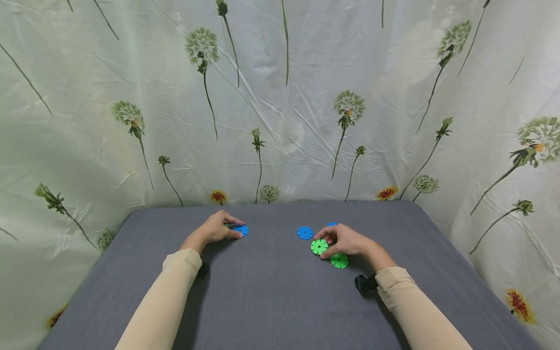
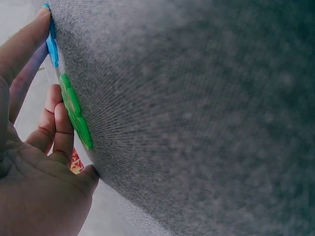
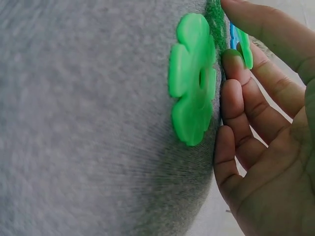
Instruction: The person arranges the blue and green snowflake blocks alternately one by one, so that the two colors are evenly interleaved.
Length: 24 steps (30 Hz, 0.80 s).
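My left hand (image 1: pixel 215 227), at the left of the table, pinches a blue notched plastic disc (image 1: pixel 241 231) by its edges between thumb and fingertips. In the left wrist view, a green notched disc (image 2: pixel 75 110) lies beside that blue disc (image 2: pixel 52 44), under the hand's other fingers. My right hand (image 1: pixel 345 239) holds a green notched disc (image 1: pixel 319 247) between thumb and fingers, tilted over the table. Just below it lies another green disc (image 1: pixel 339 261), large in the right wrist view as a flower-shaped disc (image 3: pixel 192 81) with a small centre hole.
To the left of my right hand a blue disc (image 1: pixel 305 233) lies flat. Behind that hand another blue disc (image 1: pixel 332 224) shows in part. The grey cloth-covered table (image 1: pixel 271 291) ends at a hanging flowered curtain (image 1: pixel 288 121).
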Each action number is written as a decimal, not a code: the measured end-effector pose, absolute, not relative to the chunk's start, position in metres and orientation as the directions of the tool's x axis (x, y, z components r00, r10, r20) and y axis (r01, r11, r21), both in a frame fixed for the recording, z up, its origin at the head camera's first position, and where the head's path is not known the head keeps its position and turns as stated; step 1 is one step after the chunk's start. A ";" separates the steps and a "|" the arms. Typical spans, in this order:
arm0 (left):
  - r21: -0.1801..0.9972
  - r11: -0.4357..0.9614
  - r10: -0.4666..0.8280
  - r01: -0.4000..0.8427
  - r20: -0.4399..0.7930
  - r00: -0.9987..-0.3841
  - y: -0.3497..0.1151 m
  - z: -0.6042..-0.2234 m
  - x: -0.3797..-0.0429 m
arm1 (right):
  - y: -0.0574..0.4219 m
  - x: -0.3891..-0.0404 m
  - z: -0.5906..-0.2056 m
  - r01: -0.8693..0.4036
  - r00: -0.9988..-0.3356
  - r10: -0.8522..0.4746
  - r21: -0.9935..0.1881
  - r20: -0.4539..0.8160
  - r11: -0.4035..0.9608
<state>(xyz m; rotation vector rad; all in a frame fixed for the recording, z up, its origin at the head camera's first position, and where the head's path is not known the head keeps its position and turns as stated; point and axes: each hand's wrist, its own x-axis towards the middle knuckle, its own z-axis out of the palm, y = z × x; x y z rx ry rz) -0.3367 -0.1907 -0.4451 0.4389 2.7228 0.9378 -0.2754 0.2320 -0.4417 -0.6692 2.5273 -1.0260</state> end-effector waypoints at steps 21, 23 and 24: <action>0.643 0.740 0.346 0.199 -0.109 -0.932 -0.192 -0.445 -0.336 | 0.208 -0.294 -0.420 -0.323 -0.872 -0.488 -0.698 -0.043 0.639; 0.647 0.737 0.344 0.195 -0.110 -0.933 -0.191 -0.445 -0.335 | 0.202 -0.296 -0.419 -0.322 -0.878 -0.477 -0.693 -0.036 0.645; 0.648 0.737 0.342 0.194 -0.110 -0.933 -0.191 -0.445 -0.335 | 0.198 -0.297 -0.418 -0.323 -0.880 -0.474 -0.692 -0.031 0.646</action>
